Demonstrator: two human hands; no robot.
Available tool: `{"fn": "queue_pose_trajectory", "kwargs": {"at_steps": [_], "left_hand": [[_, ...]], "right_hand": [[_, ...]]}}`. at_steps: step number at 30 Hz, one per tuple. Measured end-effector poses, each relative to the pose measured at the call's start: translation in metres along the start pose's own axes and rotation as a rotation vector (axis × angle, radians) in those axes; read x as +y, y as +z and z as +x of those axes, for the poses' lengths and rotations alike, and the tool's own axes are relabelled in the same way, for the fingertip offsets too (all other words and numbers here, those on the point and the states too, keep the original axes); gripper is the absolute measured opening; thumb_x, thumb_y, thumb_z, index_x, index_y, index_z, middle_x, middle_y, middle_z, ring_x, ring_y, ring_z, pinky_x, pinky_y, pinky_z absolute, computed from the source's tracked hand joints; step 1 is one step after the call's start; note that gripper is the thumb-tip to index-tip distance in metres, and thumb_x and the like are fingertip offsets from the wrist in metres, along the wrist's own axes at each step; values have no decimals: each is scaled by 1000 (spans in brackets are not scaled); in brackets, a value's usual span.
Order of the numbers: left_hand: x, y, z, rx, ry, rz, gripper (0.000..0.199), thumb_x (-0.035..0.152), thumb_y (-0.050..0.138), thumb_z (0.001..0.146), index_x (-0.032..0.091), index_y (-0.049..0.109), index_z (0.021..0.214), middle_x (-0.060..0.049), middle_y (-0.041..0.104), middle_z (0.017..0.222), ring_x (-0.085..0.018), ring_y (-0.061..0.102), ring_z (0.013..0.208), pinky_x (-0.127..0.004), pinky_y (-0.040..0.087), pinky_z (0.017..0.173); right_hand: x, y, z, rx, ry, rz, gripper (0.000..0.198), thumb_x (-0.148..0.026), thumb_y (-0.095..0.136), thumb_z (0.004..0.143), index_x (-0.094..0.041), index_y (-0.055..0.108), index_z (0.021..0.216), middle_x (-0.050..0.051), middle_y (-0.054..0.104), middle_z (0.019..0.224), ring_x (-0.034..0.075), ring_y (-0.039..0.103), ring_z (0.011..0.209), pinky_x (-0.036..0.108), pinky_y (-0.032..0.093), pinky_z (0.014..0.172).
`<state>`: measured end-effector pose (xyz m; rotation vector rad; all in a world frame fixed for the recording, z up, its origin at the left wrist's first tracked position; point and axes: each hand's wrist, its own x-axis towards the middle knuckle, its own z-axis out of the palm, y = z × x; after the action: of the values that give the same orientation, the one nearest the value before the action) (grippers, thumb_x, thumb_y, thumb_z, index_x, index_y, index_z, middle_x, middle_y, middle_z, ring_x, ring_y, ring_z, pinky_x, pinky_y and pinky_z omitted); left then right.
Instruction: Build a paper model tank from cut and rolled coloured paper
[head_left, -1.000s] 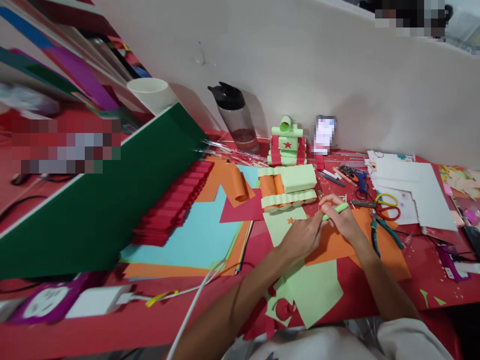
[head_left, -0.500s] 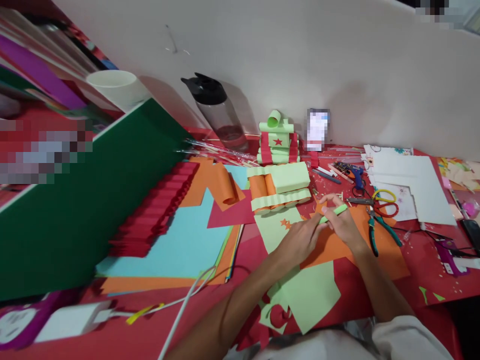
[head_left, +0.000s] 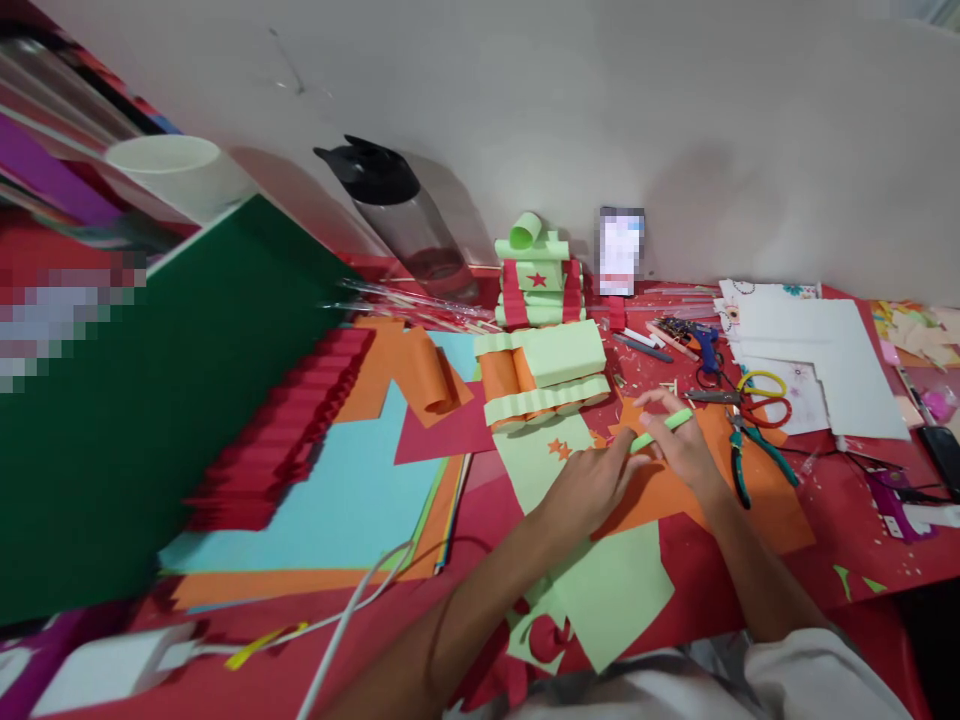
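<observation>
Over there, one camera on the person's head looks forward and down, close above the bare left hand [head_left: 589, 485] and bare right hand [head_left: 681, 448], across the flat red tabletop [head_left: 862, 550] towards an upright whitish wall [head_left: 525, 110].

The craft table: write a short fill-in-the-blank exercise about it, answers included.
The left hand and right hand hold a thin ____ tube.
The scissors are coloured red and ____ at the handles.
A red five-pointed ____ marks the green paper model.
Missing words: green; yellow; star.
</observation>
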<state>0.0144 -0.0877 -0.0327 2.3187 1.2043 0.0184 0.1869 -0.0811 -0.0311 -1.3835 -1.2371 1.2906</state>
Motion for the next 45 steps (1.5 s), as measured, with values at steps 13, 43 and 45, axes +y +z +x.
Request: {"fn": "queue_pose_trajectory", "kwargs": {"at_steps": [13, 43, 45], "left_hand": [[19, 37, -13, 49, 123, 577, 57, -4, 52, 88, -4, 56, 145, -6, 62, 73, -16, 65, 55, -23, 45, 47], [9, 42, -17, 187, 181, 590, 49, 1, 52, 88, -3, 63, 136, -4, 59, 71, -15, 61, 51, -23, 41, 44], [9, 41, -17, 180, 180, 588, 49, 0, 53, 87, -2, 64, 135, -4, 59, 70, -15, 61, 51, -22, 41, 44]], "right_hand": [[30, -16, 1, -23, -135, -272, 22, -38, 66, 93, -20, 76, 100, 6, 78, 93, 19, 72, 81, 30, 55, 75], [52, -11, 1, 20, -103, -410, 15, -34, 69, 86, -20, 68, 79, -1, 67, 69, 13, 54, 59, 23, 43, 56], [50, -11, 1, -2, -89, -412, 16, -34, 69, 86, -20, 68, 78, -1, 67, 68, 13, 54, 59, 23, 43, 55]]}}
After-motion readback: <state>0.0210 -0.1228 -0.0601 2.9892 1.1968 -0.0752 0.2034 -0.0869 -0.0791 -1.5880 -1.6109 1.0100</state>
